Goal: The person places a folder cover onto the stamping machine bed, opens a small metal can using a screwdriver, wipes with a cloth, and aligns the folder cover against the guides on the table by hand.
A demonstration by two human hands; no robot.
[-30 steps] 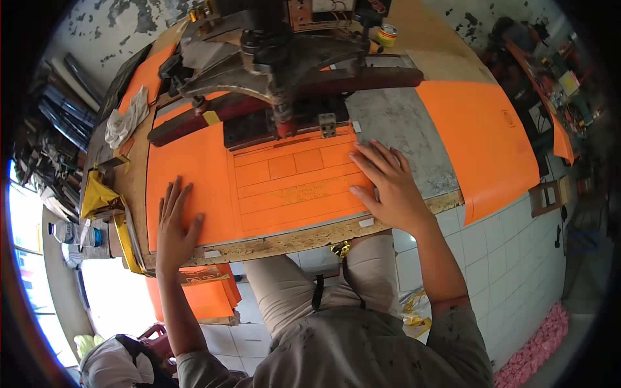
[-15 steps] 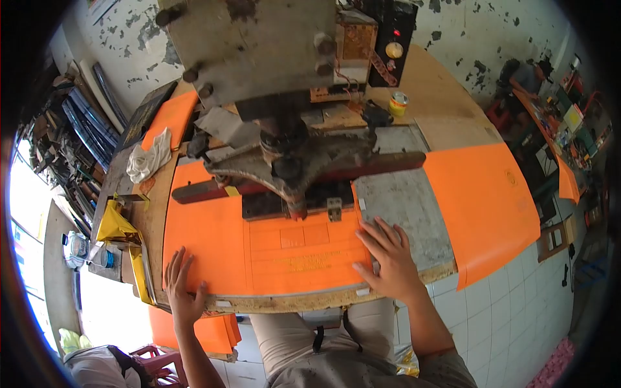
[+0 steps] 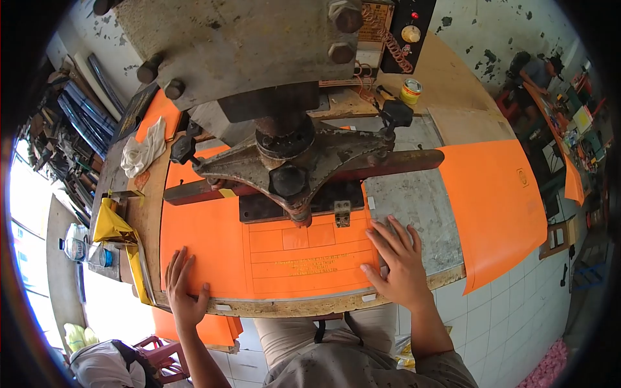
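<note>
An orange sheet (image 3: pixel 200 258) lies flat on the press bed, with ruled lines and rows of gold lettering (image 3: pixel 310 264) near its middle. My left hand (image 3: pixel 185 291) rests on its left front edge, fingers spread. At the sheet's right edge is my right hand (image 3: pixel 399 262), palm down, fingers apart, partly over the grey metal plate (image 3: pixel 420 213). Neither hand grips anything. The press head (image 3: pixel 288 174) hangs over the back of the sheet, its dark block (image 3: pixel 259 208) above the ruled area. Whether the block touches the sheet I cannot tell.
Another orange sheet (image 3: pixel 495 207) overhangs the table's right side. A white cloth (image 3: pixel 143 154) and yellow foil (image 3: pixel 115 223) lie at left, a small can (image 3: pixel 411 92) behind. Orange sheets (image 3: pixel 204 328) are stacked below the table. A person (image 3: pixel 540 77) sits at a far-right bench.
The view has shifted, so the press looks nearer and lower. My hands keep nearly the same places on the sheet. The gold lettering shows more clearly.
</note>
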